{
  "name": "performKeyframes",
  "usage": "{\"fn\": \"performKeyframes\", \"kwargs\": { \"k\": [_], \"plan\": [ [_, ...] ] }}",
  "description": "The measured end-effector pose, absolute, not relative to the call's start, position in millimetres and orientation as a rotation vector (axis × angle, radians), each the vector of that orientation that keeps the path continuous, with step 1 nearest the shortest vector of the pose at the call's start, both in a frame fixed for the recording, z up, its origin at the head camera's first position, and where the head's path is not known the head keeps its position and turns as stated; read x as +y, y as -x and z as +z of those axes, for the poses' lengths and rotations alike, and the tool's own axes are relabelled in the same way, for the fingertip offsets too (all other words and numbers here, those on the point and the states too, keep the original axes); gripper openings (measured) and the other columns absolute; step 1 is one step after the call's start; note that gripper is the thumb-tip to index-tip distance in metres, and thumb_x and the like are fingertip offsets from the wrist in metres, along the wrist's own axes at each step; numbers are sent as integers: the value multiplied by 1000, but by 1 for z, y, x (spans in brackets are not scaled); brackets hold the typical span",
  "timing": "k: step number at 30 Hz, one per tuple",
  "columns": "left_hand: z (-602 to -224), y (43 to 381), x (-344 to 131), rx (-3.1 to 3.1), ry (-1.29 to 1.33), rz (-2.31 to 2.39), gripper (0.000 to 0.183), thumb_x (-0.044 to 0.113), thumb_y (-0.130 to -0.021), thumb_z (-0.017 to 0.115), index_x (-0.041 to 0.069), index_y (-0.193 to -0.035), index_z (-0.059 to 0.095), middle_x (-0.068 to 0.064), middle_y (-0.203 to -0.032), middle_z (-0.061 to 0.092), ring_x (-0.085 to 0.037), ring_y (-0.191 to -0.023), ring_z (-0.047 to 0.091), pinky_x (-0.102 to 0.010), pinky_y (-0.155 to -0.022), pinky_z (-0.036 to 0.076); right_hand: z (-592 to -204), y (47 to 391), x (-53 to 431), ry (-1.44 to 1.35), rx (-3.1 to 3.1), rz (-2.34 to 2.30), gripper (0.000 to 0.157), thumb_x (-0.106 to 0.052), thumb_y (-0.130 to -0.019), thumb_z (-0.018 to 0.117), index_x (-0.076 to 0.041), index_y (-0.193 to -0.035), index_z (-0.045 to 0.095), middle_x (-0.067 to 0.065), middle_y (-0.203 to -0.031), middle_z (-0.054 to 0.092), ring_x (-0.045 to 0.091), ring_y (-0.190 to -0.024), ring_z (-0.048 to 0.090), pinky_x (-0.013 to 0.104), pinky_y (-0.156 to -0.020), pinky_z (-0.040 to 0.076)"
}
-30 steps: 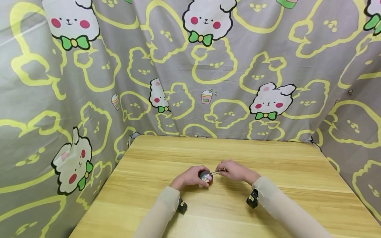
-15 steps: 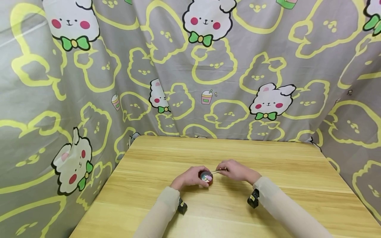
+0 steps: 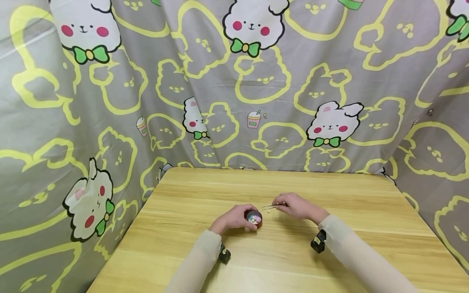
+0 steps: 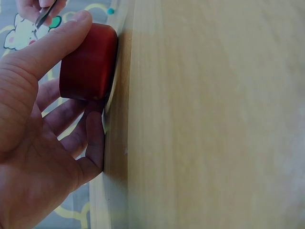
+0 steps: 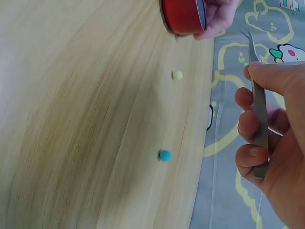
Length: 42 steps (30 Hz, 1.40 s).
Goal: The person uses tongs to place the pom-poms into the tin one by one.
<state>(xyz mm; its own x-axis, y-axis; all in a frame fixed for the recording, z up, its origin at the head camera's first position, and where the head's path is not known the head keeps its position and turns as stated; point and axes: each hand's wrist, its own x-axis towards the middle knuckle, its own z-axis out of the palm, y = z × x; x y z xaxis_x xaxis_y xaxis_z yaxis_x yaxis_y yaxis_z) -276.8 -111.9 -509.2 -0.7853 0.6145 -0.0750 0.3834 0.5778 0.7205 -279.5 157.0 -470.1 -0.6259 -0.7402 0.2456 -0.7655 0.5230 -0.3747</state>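
My left hand [image 3: 236, 217] grips a small round red tin [image 4: 89, 62] around its side, thumb on one side and fingers on the other. The tin stands upright on the table; small pastel balls [image 3: 253, 219] show inside it in the head view. In my right hand [image 3: 296, 206] is a pair of metal tweezers [image 5: 259, 112], pinched between thumb and fingers. Its tips point toward the tin, slightly apart, and I see nothing between them. On the table near the tips lies a pale yellow ball [image 5: 177, 75]. A teal ball [image 5: 165, 155] lies farther from the tin.
The wooden table [image 3: 278, 260] carries the tin and loose balls. A grey curtain [image 3: 220, 81] with yellow outlines and white cartoon animals hangs behind the table and along both sides. Each wrist wears a black camera [image 3: 318, 241].
My right hand has drawn the tweezers out of the tin, back to the right and slightly away. The pale yellow ball now shows on the table below them. The left hand stays on the tin.
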Motion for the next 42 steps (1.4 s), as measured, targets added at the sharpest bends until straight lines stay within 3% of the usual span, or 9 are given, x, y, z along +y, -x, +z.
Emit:
{"fn": "performKeyframes", "kwargs": {
  "k": [17, 42],
  "plan": [
    [-513, 277, -111, 2500, -805, 1035, 49, 27, -73, 83, 21, -116, 60, 7, -105, 60, -9, -94, 55, -28, -84, 44, -468, 277, 186, -1226, -2746, 740, 14, -13, -94, 59, -12, -104, 68, -6, -92, 61, 4, -75, 53, 30, -67, 45],
    [-509, 276, -112, 2493, -805, 1029, 49, 27, -74, 82, 20, -116, 60, 6, -106, 60, -10, -95, 55, -28, -84, 44, -477, 286, 219, -1109, -2837, 685, 13, -14, -93, 61, -11, -103, 68, -7, -90, 59, 5, -74, 52, 30, -65, 44]
  ]
}}
